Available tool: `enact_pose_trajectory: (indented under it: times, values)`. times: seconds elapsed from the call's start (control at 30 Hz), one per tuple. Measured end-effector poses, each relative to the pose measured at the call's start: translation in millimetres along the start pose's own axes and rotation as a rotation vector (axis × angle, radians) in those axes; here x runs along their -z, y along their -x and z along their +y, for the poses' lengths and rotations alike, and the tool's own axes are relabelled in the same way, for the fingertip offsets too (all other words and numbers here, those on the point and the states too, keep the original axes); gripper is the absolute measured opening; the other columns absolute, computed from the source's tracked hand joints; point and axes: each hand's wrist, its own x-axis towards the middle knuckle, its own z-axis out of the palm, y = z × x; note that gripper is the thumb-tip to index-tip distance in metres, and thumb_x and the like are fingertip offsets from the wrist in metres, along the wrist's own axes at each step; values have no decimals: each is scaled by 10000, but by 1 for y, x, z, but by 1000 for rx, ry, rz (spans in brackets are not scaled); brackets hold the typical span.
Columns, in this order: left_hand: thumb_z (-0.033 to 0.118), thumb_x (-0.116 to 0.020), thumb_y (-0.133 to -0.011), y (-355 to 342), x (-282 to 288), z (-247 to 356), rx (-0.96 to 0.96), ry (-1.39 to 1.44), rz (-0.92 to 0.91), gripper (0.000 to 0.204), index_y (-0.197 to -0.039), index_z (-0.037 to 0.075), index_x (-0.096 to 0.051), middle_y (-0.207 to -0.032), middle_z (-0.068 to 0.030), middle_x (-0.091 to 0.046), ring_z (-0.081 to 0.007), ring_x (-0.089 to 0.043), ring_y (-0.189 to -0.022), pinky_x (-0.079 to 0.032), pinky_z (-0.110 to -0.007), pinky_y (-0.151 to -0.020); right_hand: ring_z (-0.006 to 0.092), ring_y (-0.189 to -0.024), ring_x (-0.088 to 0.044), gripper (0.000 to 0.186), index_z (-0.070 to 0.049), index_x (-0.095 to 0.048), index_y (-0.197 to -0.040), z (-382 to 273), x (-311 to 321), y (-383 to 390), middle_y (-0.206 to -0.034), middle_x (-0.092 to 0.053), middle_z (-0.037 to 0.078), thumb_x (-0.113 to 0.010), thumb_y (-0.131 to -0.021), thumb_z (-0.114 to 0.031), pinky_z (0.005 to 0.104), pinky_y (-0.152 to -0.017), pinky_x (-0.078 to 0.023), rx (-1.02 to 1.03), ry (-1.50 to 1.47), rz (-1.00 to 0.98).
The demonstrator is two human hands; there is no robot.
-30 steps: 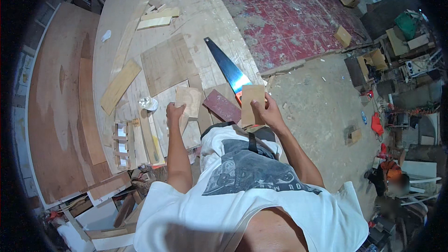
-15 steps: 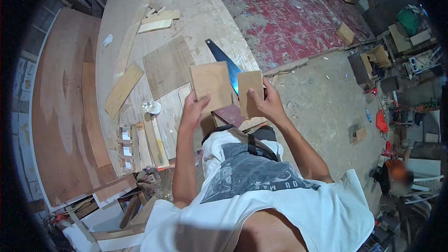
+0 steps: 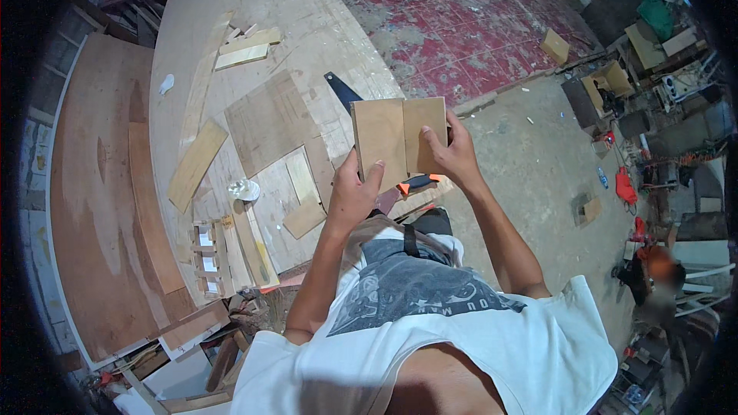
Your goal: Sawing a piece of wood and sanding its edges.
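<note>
My left hand (image 3: 355, 190) grips a wide tan wooden board (image 3: 378, 138) by its lower left, thumb on the face. In my right hand (image 3: 453, 152) is a narrower tan wooden board (image 3: 425, 127), held at its right edge with the thumb in front. The two boards meet edge to edge above the worktable, their tops almost level. Behind them lies a handsaw (image 3: 342, 91), its blade partly covered; its black and orange handle (image 3: 419, 183) shows below the boards.
On the plywood worktable (image 3: 284, 0) are a square panel (image 3: 270, 123), a loose plank (image 3: 197, 165), a clear plastic cup (image 3: 244, 190) and a small slatted wooden frame (image 3: 206, 257). A big brown sheet (image 3: 100, 184) stands at left. Boxes and tools clutter the right side.
Both boards have come together; a gap stood between them before. My left hand moved right and down slightly. More of the saw handle and a small wood piece on the table now show.
</note>
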Motion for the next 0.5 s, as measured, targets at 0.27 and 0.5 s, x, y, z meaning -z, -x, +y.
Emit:
enact_pose_trajectory:
  times: [0.27, 0.5]
  values:
    - [104, -551, -935, 0, 2, 1, -76, -80, -55, 288, -1187, -34, -539, -983, -50, -629, -85, -561, -838, -467, -250, -748, 148, -941, -611, 366, 3, -546, -1234, -6, 8, -1, -1034, -659, 93, -618, -899, -125, 300, -843, -482, -20, -29, -6]
    - [122, -562, -928, 6, -1, 9, -56, -185, -71, 269, -1152, -27, -558, -820, -22, -621, -68, -537, -700, -449, -250, -621, 120, -941, -599, 368, -2, -535, -1246, -17, 7, 0, -1044, -644, 63, -615, -905, -115, 281, -839, -480, -68, -143, -11]
